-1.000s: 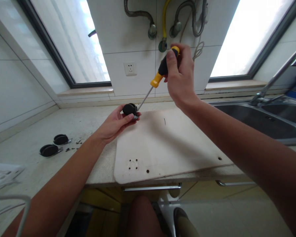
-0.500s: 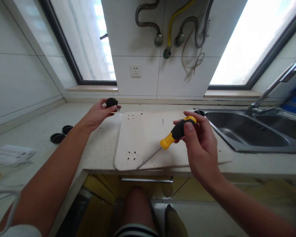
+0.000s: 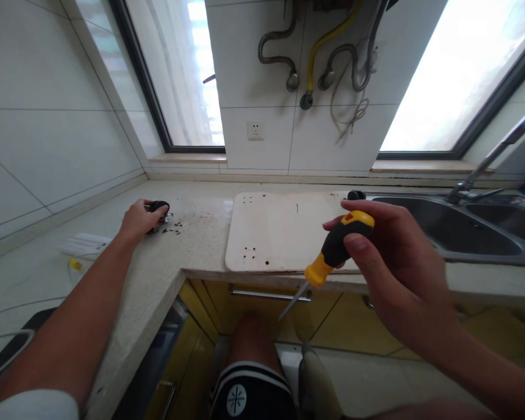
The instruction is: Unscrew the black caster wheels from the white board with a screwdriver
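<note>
My left hand (image 3: 136, 221) is closed around a black caster wheel (image 3: 158, 206) low over the left part of the counter. Small dark screws (image 3: 171, 231) lie scattered just right of it. My right hand (image 3: 394, 262) grips a yellow-and-black screwdriver (image 3: 338, 248), its shaft slanting down to the left in front of the counter edge. A white board (image 3: 284, 233) with holes near its corners lies flat on the counter. Another black caster (image 3: 356, 195) shows at its far right corner, partly behind my right hand.
On the right is a steel double sink (image 3: 468, 233) with a tap (image 3: 476, 169). A white power strip (image 3: 85, 244) lies on the left counter (image 3: 196, 227). Hoses (image 3: 319, 46) and a wall socket (image 3: 255, 130) are on the tiled wall. Yellow drawers (image 3: 345, 321) sit below.
My left hand has carried the caster leftward from beside the board to the left part of the counter. My right hand has drawn the screwdriver nearer, off the board. The view has shifted.
</note>
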Demonstrator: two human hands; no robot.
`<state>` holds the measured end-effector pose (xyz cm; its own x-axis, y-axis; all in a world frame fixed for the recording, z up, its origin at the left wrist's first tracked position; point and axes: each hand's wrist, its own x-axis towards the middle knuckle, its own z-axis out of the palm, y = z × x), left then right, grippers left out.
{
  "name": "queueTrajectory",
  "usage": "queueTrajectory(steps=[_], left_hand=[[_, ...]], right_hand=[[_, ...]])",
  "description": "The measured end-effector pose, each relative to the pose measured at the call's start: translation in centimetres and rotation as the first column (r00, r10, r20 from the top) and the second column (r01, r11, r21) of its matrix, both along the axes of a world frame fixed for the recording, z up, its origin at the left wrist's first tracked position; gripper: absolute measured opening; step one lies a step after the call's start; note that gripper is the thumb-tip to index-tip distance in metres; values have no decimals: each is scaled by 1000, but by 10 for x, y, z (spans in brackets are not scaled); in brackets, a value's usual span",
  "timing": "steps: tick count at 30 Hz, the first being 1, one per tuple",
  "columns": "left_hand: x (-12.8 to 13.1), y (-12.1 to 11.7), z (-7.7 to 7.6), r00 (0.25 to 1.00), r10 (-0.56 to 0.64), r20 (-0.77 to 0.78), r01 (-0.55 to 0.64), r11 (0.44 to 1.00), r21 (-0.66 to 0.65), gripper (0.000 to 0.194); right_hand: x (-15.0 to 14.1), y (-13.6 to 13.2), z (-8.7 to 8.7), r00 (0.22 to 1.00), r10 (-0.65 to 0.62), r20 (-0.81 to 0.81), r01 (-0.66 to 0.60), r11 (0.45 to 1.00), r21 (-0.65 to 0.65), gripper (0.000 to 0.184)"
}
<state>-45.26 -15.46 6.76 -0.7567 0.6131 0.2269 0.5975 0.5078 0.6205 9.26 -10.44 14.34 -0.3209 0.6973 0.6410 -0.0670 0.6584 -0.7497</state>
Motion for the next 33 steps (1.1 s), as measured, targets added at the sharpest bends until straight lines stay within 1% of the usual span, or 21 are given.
queueTrajectory(steps=[2, 3, 8, 11, 13, 16, 20, 23, 27, 30, 33], left_hand=[[1, 2, -2, 995, 84, -47, -85, 996, -21, 47], [2, 4, -3, 993, 98, -61, -100, 994, -30, 45], [4, 15, -7, 992, 78, -98, -86, 993, -78, 47], [4, 17, -8, 994, 42, -98, -53, 992, -111, 48], [4, 17, -8, 995, 19, -93, -31, 991, -127, 50], [4, 15, -5, 996, 1, -91, -14, 990, -141, 52], [2, 16, 0, 997, 6, -78, -17, 990, -138, 60], [0, 18, 0, 996, 49, -73, -60, 985, -160, 65], [-3, 20, -3, 991, 128, -30, -131, 981, -145, 58], [-7, 20, -6, 988, 150, 35, -144, 982, -122, 53], [-12, 21, -10, 979, 162, 124, -151, 984, -92, 46]], right_hand=[[-3, -5, 2, 1000, 18, 7, -18, 1000, -2, 33], [-4, -8, 3, 1000, 24, 14, -24, 1000, 1, 34], [-17, -19, 5, 994, 56, 89, -59, 998, 36, 39], [-26, -23, 4, 990, 89, 108, -95, 994, 50, 40], [-31, -25, 2, 984, 128, 122, -134, 990, 38, 40], [-37, -29, -3, 961, 205, 184, -210, 978, 6, 41], [-45, -33, -12, 930, 240, 279, -254, 967, 14, 41], [-49, -35, -18, 903, 284, 323, -293, 956, -22, 37], [-52, -38, -22, 866, 333, 372, -339, 939, -53, 36], [-53, -38, -25, 849, 355, 391, -351, 933, -84, 32], [-54, -36, -28, 851, 355, 388, -347, 933, -94, 33]])
